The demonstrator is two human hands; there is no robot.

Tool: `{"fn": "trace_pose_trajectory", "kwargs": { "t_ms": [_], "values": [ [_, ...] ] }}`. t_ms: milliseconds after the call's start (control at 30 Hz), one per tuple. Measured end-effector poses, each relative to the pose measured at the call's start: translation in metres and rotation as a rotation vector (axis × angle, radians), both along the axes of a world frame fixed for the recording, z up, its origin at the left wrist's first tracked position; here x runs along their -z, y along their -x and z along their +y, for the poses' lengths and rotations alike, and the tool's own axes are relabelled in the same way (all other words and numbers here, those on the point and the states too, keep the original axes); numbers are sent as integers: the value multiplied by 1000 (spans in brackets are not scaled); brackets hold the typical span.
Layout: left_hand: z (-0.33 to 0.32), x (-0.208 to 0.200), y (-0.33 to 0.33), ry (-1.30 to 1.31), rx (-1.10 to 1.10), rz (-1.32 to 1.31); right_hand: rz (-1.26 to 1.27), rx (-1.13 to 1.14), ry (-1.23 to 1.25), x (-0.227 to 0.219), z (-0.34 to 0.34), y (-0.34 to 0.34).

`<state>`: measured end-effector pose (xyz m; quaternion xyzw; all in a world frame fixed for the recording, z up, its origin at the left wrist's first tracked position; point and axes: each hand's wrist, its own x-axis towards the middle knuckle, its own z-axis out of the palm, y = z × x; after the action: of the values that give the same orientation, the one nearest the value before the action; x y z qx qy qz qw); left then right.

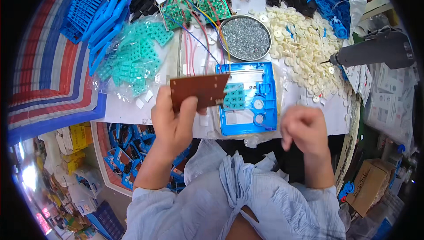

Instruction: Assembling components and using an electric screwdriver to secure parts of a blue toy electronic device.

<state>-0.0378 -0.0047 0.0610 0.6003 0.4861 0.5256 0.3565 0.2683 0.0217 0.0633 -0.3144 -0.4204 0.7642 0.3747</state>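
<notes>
My left hand [172,116] grips a brown circuit board [198,91] by its near edge, thumb on the face toward me. Red, blue and yellow wires run from behind the board. Partly under its right end lies a blue plastic casing [270,96], open side up on the table. A teal rubber keypad [235,99] and two round white discs [258,104] sit in the casing. Just right of the casing, my right hand [304,127] hangs closed with curled fingers; anything between them is hidden.
Behind the casing stands a round tin of small metal screws [245,37]. A heap of cream discs [304,46] and a dark electric screwdriver [375,51] are at right. Bagged teal keypads [134,57], blue casings [106,24] and green circuit boards [207,1] lie left and back.
</notes>
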Motion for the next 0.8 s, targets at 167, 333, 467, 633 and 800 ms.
{"fn": "trace_pose_trajectory", "kwargs": {
  "t_ms": [167,333,467,633,800],
  "values": [
    [-51,7,8,77,39,325,-295,-217,34,-25,-23,-115],
    [-50,-5,-32,-19,474,306,-1131,2,-925,-55,-43,-70],
    [-53,9,-42,19,536,247,-652,-371,-607,-28,-19,1],
    [-69,19,-39,648,430,-508,-451,-245,-285,3,16,35],
    [-72,35,-28,757,435,-788,-523,-249,-321,18,69,56]
  ]
}}
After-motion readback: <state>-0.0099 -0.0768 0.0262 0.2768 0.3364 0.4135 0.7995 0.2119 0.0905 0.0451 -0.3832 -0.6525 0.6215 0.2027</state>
